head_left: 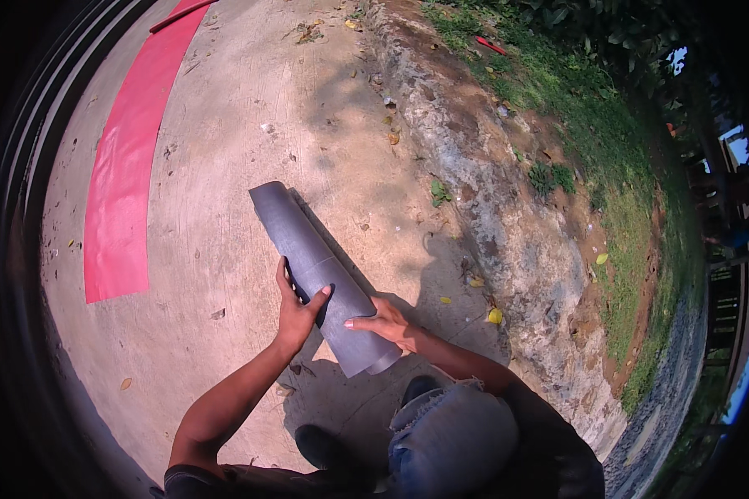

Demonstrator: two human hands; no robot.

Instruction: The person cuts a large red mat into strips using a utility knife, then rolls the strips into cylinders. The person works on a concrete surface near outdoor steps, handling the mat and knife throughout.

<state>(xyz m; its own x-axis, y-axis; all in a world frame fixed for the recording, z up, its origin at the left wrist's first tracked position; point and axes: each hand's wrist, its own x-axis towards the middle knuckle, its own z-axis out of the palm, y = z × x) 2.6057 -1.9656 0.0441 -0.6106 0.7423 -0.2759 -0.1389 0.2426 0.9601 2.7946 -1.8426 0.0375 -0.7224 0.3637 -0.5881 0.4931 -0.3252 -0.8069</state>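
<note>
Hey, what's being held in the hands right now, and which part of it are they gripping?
A rolled grey sheet, held in both hands near its lower end: left hand wraps the left side, right hand grips the right side.

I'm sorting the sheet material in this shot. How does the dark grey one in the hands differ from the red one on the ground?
The dark grey rolled sheet is wound into a tube, while the red flat sheet strip lies spread out. The grey roll is gripped by the left hand and right hand above the concrete ground; the red strip rests on it, untouched. Both look like smooth, flexible sheet material.
</note>
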